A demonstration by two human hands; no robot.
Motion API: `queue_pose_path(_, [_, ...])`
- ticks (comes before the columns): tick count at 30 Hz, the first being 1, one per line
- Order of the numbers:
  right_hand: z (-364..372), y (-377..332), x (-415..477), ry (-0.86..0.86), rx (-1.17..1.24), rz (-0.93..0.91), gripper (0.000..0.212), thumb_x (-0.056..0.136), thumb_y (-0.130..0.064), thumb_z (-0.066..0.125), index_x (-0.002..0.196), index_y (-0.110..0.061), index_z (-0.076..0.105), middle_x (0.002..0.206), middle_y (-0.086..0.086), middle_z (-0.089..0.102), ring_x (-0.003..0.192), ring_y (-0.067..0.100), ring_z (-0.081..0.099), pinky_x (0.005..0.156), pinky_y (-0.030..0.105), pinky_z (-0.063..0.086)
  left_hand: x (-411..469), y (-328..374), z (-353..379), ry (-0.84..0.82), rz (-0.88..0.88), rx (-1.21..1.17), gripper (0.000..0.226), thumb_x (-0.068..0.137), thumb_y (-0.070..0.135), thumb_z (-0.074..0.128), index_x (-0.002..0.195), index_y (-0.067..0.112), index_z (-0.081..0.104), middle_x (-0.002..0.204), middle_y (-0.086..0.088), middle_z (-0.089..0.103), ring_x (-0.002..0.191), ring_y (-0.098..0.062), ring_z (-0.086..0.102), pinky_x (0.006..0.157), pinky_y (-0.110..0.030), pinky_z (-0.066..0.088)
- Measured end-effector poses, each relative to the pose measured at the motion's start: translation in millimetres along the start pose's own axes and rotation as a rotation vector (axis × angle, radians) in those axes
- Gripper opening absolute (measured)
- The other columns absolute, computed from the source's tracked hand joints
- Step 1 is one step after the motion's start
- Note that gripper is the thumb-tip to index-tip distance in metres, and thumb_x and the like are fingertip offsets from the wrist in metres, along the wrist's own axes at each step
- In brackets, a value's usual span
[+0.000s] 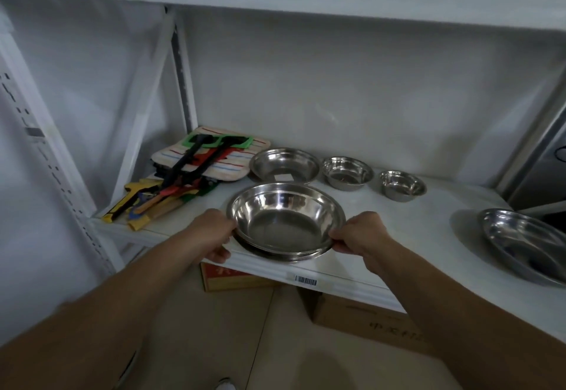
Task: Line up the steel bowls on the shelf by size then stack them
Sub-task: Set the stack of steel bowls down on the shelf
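Lg bowl (286, 221) at front edge of shelf (413, 236); L hand (211, 233) & R hand (358, 233) pinch its rim w/ curled fingers (340, 247), opposite sides; behind, row apart: mid bowl (284, 166), small bowl (347, 173), smallest bowl (402, 185).

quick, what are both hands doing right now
Left hand: closed, gripping the left rim of the large steel bowl.
Right hand: closed, pinching the right rim of the same bowl.
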State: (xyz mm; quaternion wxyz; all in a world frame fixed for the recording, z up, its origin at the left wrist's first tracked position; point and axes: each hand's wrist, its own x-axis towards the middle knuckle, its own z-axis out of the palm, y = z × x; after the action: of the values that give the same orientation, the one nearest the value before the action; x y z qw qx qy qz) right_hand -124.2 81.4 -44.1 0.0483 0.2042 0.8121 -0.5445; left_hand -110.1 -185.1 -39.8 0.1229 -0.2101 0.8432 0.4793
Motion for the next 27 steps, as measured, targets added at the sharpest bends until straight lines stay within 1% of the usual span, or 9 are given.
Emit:
queue_pose_path(5, [9.8,12.0,1.2,0.056,-0.227,-0.069,0.017,0.079,-0.008,0.078,0.092,0.003,0.075,0.082,0.017,0.078,0.067,0.026,0.078,0.077,0.046,0.068,3.6,-5.4,5.7,0.077,0.045,0.287,0.029,0.095,0.031,0.049,0.087,0.005,0.060,0.068,-0.014,0.067,0.042,-0.021,0.063,0.043,-0.025,0.049])
queue_pose_path(9, [15.5,16.4,0.0,0.071,-0.345,-0.125,0.014,0.086,-0.013,0.072,0.093,-0.001,0.073,0.076,0.013,0.077,0.068,0.027,0.079,0.076,0.040,0.067,5.6,-9.4,10.3,0.128,0.095,0.433,0.038,0.092,0.040,0.046,0.076,0.009,0.060,0.060,-0.009,0.067,0.047,-0.023,0.067,0.057,-0.031,0.059])
queue_pose_path(11, [16.5,17.8,1.3,0.077,-0.354,-0.135,0.013,0.088,-0.013,0.070,0.095,-0.001,0.072,0.077,0.013,0.076,0.067,0.027,0.079,0.073,0.039,0.067,7.2,-9.8,11.7,0.130,0.096,0.441,0.039,0.091,0.041,0.046,0.077,0.008,0.062,0.061,-0.010,0.069,0.055,-0.028,0.073,0.065,-0.034,0.061])
queue_pose_path(14, [16.0,18.7,2.3,0.065,-0.353,-0.141,0.013,0.088,-0.013,0.070,0.096,-0.003,0.071,0.079,0.013,0.077,0.067,0.027,0.079,0.070,0.038,0.066,9.2,-8.9,10.0,0.085,0.068,0.418,0.038,0.093,0.041,0.048,0.083,0.008,0.062,0.064,-0.011,0.069,0.049,-0.024,0.068,0.058,-0.030,0.058])
queue_pose_path(16, [12.7,19.9,2.8,0.039,-0.334,-0.141,0.014,0.089,-0.018,0.071,0.093,-0.004,0.071,0.080,0.013,0.077,0.070,0.028,0.080,0.068,0.036,0.064,10.1,-3.6,5.0,0.071,0.046,0.435,0.040,0.093,0.047,0.048,0.086,0.010,0.061,0.076,-0.012,0.070,0.054,-0.024,0.069,0.061,-0.032,0.059])
queue_pose_path(18, [5.9,20.5,6.4,0.041,-0.309,-0.144,0.023,0.090,-0.025,0.071,0.082,-0.004,0.066,0.082,0.017,0.076,0.078,0.032,0.080,0.066,0.035,0.060,16.5,8.0,-3.9,0.147,0.076,0.484,0.045,0.094,0.054,0.044,0.085,0.013,0.060,0.082,-0.010,0.069,0.066,-0.024,0.070,0.071,-0.037,0.062])
queue_pose_path(20, [-3.7,19.7,15.3,0.074,-0.284,-0.175,0.031,0.091,-0.030,0.070,0.075,-0.006,0.059,0.085,0.024,0.074,0.084,0.037,0.078,0.072,0.040,0.061,34.2,26.2,-12.7,0.229,0.155,0.462,0.043,0.094,0.050,0.043,0.091,0.011,0.063,0.082,-0.008,0.068,0.070,-0.025,0.068,0.073,-0.040,0.061])
queue_pose_path(24, [-26.2,12.2,39.4,0.091,-0.172,-0.210,0.025,0.091,-0.019,0.068,0.072,-0.006,0.059,0.069,0.012,0.059,0.069,0.029,0.071,0.084,0.054,0.064,97.1,71.0,-8.6,0.191,0.214,0.355,0.038,0.086,0.042,0.053,0.103,0.011,0.067,0.091,-0.012,0.070,0.079,-0.027,0.067,0.067,-0.034,0.056])
queue_pose_path(27, [-34.7,7.5,60.8,0.104,-0.105,-0.214,0.024,0.089,-0.011,0.066,0.067,-0.006,0.056,0.065,0.009,0.054,0.063,0.023,0.067,0.083,0.054,0.064,138.2,99.4,13.9,0.189,0.199,0.346,0.030,0.090,0.033,0.056,0.103,0.007,0.065,0.096,-0.011,0.068,0.085,-0.026,0.066,0.083,-0.039,0.057])
